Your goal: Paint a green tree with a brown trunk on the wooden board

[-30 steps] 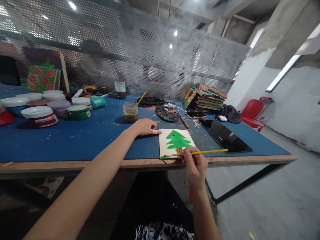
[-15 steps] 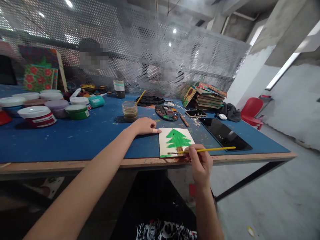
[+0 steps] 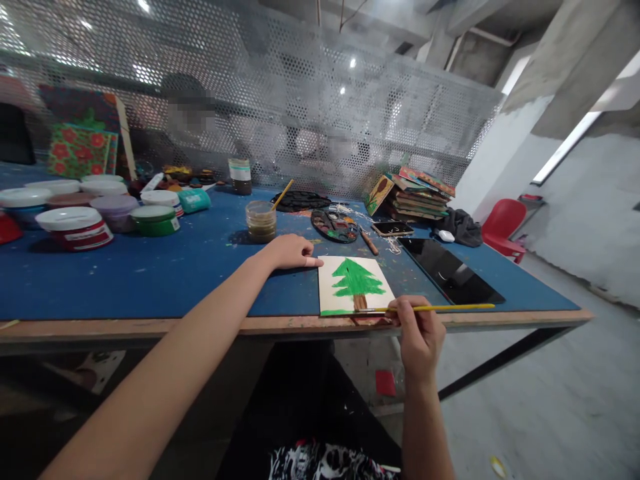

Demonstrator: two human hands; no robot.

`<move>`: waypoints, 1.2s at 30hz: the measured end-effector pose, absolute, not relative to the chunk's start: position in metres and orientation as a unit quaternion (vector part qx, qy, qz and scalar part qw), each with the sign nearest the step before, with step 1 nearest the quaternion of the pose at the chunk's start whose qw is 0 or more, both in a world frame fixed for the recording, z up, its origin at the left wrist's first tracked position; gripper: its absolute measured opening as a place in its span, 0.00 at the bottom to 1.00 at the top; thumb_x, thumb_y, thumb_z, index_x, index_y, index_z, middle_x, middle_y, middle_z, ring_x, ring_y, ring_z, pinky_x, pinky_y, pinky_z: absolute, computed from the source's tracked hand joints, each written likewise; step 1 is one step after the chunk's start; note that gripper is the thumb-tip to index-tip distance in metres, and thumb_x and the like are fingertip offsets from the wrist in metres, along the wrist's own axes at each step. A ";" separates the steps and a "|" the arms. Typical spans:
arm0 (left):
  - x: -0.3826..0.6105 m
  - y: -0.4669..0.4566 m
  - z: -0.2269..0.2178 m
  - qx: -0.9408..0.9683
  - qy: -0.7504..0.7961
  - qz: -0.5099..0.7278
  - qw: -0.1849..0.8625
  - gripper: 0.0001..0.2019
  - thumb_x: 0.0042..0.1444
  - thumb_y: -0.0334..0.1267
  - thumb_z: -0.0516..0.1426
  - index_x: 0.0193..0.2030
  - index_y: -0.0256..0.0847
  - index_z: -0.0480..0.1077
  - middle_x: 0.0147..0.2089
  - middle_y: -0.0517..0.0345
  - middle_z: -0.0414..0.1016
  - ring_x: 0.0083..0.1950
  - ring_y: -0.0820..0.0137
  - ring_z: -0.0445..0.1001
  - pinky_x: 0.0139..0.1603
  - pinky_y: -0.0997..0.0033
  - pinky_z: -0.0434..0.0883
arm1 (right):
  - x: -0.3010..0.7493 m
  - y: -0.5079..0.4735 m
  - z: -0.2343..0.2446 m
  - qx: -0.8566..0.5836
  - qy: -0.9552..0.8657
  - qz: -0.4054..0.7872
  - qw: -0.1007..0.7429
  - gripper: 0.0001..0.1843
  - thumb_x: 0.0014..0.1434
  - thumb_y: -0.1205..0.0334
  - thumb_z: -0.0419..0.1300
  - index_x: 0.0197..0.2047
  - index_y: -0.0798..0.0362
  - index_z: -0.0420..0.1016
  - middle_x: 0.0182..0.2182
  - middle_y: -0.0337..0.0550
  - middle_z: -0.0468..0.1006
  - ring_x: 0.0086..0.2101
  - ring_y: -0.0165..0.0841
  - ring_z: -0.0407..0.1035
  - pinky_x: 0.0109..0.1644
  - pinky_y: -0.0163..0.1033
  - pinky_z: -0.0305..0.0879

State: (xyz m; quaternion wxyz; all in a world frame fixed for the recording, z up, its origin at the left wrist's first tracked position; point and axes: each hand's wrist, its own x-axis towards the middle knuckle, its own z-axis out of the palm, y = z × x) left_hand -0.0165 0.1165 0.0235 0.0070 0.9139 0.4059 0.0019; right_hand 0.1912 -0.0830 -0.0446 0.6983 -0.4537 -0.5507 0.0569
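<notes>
A small white board (image 3: pixel 330 280) lies at the table's front edge, bearing a painted green tree (image 3: pixel 356 279) with a brown trunk. A green strip runs along its bottom edge, left of the trunk. Pinched in my right hand (image 3: pixel 420 333) is a thin yellow paintbrush (image 3: pixel 450 307), held nearly level. Its tip is at the foot of the trunk, low on the board. My left hand (image 3: pixel 290 253) rests on the table with the fingers curled in, and its thumb touches the board's upper left corner.
Behind the board are a jar of murky water (image 3: pixel 261 223) with a brush, a paint palette (image 3: pixel 334 227), a wooden-handled tool (image 3: pixel 370 243) and a phone (image 3: pixel 393 229). A tablet (image 3: pixel 453 270) lies right. Paint tubs (image 3: pixel 75 229) crowd the left; painted boards (image 3: pixel 417 197) are stacked behind.
My right hand has moved right with the paintbrush, its tip passing from left of the trunk to the trunk's foot. The green strip looks longer. My left hand stays in place.
</notes>
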 end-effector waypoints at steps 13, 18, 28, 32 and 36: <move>-0.016 0.117 0.023 0.915 0.404 0.002 0.001 0.16 0.62 0.49 0.54 0.42 0.36 0.70 0.39 0.55 0.73 0.38 0.69 0.73 0.41 0.63 0.73 | 0.183 -0.080 -0.041 -0.459 -0.549 0.060 0.696 0.11 0.63 0.61 0.55 0.30 0.53 0.72 0.23 0.37 0.73 0.21 0.28 0.66 0.25 0.33 0.63; -0.015 0.114 0.026 0.913 0.407 -0.012 -0.008 0.16 0.62 0.49 0.54 0.42 0.36 0.70 0.40 0.55 0.73 0.39 0.69 0.74 0.42 0.62 0.73 | 0.175 -0.081 -0.043 -0.457 -0.569 0.081 0.679 0.11 0.62 0.61 0.56 0.29 0.53 0.73 0.22 0.37 0.73 0.21 0.28 0.67 0.27 0.34 0.63; -0.015 0.116 0.026 0.912 0.411 -0.011 0.002 0.17 0.62 0.50 0.54 0.41 0.36 0.71 0.39 0.55 0.74 0.39 0.69 0.74 0.42 0.62 0.73 | 0.213 -0.080 -0.052 -0.462 -0.469 0.038 0.752 0.10 0.62 0.59 0.58 0.30 0.53 0.72 0.25 0.37 0.73 0.23 0.27 0.65 0.27 0.33 0.63; -0.015 0.119 0.025 0.915 0.404 -0.007 0.000 0.17 0.62 0.51 0.54 0.41 0.36 0.71 0.39 0.55 0.74 0.39 0.68 0.74 0.43 0.61 0.73 | 0.220 -0.076 -0.051 -0.463 -0.473 0.060 0.747 0.11 0.61 0.57 0.58 0.30 0.54 0.72 0.24 0.37 0.72 0.22 0.27 0.65 0.26 0.33 0.63; -0.015 0.119 0.026 0.916 0.402 -0.014 -0.006 0.17 0.62 0.50 0.54 0.42 0.36 0.70 0.40 0.55 0.74 0.40 0.68 0.74 0.43 0.61 0.73 | 0.217 -0.075 -0.051 -0.449 -0.488 0.075 0.745 0.13 0.61 0.55 0.57 0.28 0.54 0.72 0.23 0.38 0.72 0.23 0.28 0.65 0.27 0.34 0.63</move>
